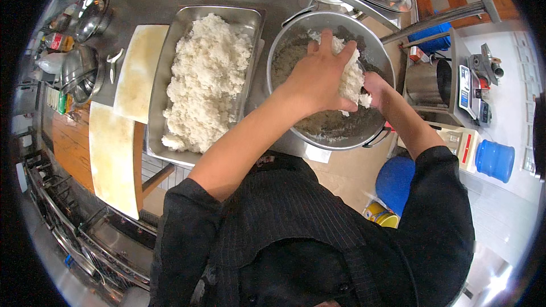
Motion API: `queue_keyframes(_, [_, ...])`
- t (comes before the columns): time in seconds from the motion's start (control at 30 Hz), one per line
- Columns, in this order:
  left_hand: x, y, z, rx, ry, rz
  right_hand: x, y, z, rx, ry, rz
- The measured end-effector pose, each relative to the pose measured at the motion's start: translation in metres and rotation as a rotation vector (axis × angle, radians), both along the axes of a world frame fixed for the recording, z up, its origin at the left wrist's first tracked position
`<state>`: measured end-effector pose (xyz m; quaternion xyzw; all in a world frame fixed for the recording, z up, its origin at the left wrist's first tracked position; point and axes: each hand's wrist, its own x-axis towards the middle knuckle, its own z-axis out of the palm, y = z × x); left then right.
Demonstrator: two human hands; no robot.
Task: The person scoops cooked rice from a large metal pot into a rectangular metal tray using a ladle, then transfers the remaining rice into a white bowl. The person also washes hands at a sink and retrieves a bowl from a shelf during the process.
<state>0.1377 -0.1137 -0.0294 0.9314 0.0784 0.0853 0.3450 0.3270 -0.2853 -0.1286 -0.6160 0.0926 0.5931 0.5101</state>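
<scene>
My left hand (322, 72) is over a large round metal pot (277, 47), its spread fingers resting on a clump of cooked white rice (352, 81). My right hand (373, 86) is inside the pot at the clump's right side, its fingers mostly hidden; whether it grips something beneath the rice cannot be seen. A thin layer of rice residue lines the pot's bottom and wall. To the left, a deep rectangular stainless steel pan (251, 17) holds a long heap of cooked white rice (209, 76).
Two pale cutting boards (140, 72) (111, 153) lie left of the pan, near a peeler (113, 64) and metal bowls (79, 68). A shelf rail (435, 17) stands beyond the pot. At right are a digital scale (465, 89) and a blue water jug (495, 160).
</scene>
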Motion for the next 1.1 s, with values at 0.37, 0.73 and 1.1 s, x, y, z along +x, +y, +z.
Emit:
queue_keyframes(0.37, [0.010, 0.011, -0.008, -0.042, 0.024, -0.087, -0.002, -0.011, 0.004, -0.011, 0.014, -0.012])
queue_keyframes(0.73, [0.008, 0.028, 0.035, -0.039, -0.137, -0.190, -0.003, -0.021, 0.052, 0.079, -0.108, -0.024])
queue_keyframes(1.1, [-0.068, 0.180, 0.122, -0.054, -0.232, -0.302, -0.102, 0.131, 0.176, 0.184, -0.405, 0.086])
